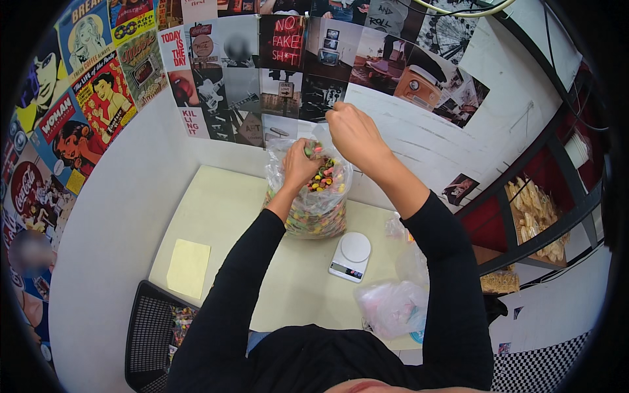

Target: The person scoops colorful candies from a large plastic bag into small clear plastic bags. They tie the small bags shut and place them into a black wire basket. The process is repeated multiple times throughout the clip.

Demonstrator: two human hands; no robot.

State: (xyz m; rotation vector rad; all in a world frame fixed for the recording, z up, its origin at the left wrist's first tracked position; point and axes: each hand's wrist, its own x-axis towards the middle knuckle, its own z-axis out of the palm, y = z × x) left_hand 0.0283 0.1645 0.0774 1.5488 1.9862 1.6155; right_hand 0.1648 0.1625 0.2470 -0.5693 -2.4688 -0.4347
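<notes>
A large clear plastic bag (314,221) full of small multicoloured candies (322,182) stands upright on the table, its mouth open at the top. My left hand (300,164) is at the bag's mouth, fingers curled around a small clear plastic bag (313,148) with a few green and pink candies in it. Above and to the right of the mouth, my right hand (354,128) is raised with its fingers bent together. Clear film shows just below it. Its fingertips are hidden, so whether it grips the film does not show.
A white digital kitchen scale (351,256) sits right of the big bag on the pale table (231,211). Clear plastic bags (393,304) lie at the right. A yellow paper sheet (188,268) is at left, above a black basket (150,339) of small packets. Shelves (535,250) stand right.
</notes>
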